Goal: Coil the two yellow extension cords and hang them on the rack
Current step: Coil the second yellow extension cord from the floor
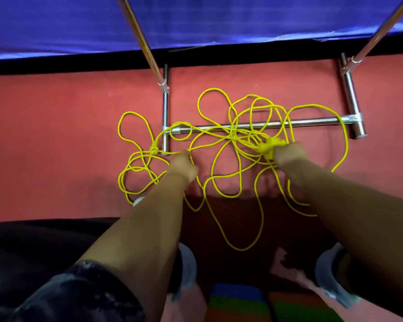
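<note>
Yellow extension cords [226, 173] lie tangled in loose loops on the red floor, spread over the chrome base bar of the rack [265, 124]. My left hand [184, 166] pinches a strand of cord near a small yellow plug [154, 149] at the left of the tangle. My right hand [289, 156] grips a yellow plug end [269, 146] with several strands gathered at it. The rack's two chrome uprights [140, 38] rise toward the top of the view.
A blue cloth [196, 19] hangs behind the rack, with a black strip along its foot. My feet in grey slippers [189, 268] stand at the near side. A multicoloured mat [235, 303] lies between them. A dark cushion [33, 247] sits at the lower left.
</note>
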Available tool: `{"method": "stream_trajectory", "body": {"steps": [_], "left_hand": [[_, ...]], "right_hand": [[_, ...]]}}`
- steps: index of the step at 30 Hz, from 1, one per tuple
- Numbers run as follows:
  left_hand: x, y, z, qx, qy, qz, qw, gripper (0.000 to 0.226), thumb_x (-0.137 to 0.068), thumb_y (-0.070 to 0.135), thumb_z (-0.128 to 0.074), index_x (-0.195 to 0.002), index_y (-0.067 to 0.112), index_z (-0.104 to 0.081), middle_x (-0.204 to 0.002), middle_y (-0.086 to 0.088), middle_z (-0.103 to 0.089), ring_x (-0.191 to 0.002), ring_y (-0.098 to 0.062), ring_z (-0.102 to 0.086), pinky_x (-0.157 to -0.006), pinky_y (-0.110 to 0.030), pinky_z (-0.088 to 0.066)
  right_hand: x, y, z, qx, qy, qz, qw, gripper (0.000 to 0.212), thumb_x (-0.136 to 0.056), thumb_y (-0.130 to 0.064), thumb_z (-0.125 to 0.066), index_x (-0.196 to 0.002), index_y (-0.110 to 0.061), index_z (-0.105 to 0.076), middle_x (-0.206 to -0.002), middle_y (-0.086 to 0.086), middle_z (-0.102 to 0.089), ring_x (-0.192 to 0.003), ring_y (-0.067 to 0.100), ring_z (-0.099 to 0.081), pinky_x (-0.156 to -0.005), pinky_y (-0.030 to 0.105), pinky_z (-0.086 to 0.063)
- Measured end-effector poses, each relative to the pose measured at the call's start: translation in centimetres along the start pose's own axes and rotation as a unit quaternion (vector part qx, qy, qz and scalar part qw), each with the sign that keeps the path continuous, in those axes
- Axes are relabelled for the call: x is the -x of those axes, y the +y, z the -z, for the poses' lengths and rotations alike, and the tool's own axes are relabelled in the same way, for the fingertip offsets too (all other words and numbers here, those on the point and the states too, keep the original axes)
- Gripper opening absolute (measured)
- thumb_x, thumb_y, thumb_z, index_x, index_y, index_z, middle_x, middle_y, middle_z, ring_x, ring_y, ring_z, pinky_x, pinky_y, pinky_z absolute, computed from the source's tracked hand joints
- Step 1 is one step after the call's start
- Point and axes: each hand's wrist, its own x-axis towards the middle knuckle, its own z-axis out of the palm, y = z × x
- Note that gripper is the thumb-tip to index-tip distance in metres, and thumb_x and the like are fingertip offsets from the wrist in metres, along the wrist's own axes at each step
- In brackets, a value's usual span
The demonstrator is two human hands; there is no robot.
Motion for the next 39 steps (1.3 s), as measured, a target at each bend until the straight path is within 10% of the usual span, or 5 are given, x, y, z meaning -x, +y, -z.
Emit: {"method": "stream_trajectory", "body": {"steps": [4, 8, 18, 25, 39], "left_hand": [[-1.4, 0.1, 3.0, 0.031, 0.141, 0.099, 0.985, 0.046, -0.083, 0.021, -0.055, -0.128, 0.017, -0.063, -0.137, -0.017, -0.045, -0.127, -0.041, -0.050, -0.110, -0.047, -0.046], [-4.1, -1.3, 5.3, -0.081, 0.001, 0.147, 0.986, 0.056, -0.082, 0.038, -0.049, -0.137, 0.037, -0.059, -0.157, -0.001, -0.040, -0.151, -0.031, -0.029, -0.116, -0.048, -0.030], [-2.9, 2.0, 5.7, -0.029, -0.039, 0.095, 0.994, 0.035, -0.099, 0.015, -0.061, -0.130, -0.001, -0.063, -0.131, -0.014, -0.067, -0.118, -0.034, -0.065, -0.063, -0.020, -0.051], [-0.5, 1.9, 1.1, 0.018, 0.017, 0.123, 0.992, 0.066, -0.093, 0.021, -0.061, -0.146, 0.006, -0.024, -0.131, -0.018, -0.064, -0.119, -0.039, -0.063, -0.098, -0.042, -0.051], [-0.1, 0.7, -1.2, -0.027, -0.048, 0.029, 0.998, 0.049, -0.083, 0.014, -0.079, -0.125, 0.023, -0.056, -0.114, -0.004, -0.067, -0.106, -0.027, -0.065, -0.090, -0.032, -0.050]], "right_hand": [[0.4, 0.4, -0.8, 0.067, 0.015, 0.022, 0.997, 0.063, -0.078, -0.039, -0.060, -0.128, 0.000, -0.059, -0.126, 0.021, -0.066, -0.121, 0.046, -0.064, -0.097, 0.050, -0.055], [1.7, 0.0, -0.9, 0.194, 0.009, 0.143, 0.970, 0.054, -0.093, -0.031, -0.062, -0.138, -0.002, -0.051, -0.143, 0.024, -0.052, -0.136, 0.046, -0.049, -0.110, 0.050, -0.044], [1.6, 0.5, -1.5, 0.261, -0.017, 0.199, 0.944, 0.047, -0.096, -0.030, -0.059, -0.134, -0.001, -0.059, -0.137, 0.023, -0.053, -0.130, 0.047, -0.053, -0.108, 0.049, -0.047], [1.8, 0.5, -1.4, 0.254, -0.021, 0.210, 0.944, 0.043, -0.096, -0.031, -0.059, -0.129, -0.004, -0.064, -0.134, 0.021, -0.055, -0.128, 0.045, -0.054, -0.107, 0.047, -0.048], [1.7, 0.9, -1.4, 0.261, -0.035, 0.207, 0.942, 0.038, -0.094, -0.029, -0.057, -0.124, -0.006, -0.066, -0.131, 0.019, -0.054, -0.125, 0.044, -0.056, -0.106, 0.048, -0.050]]}}
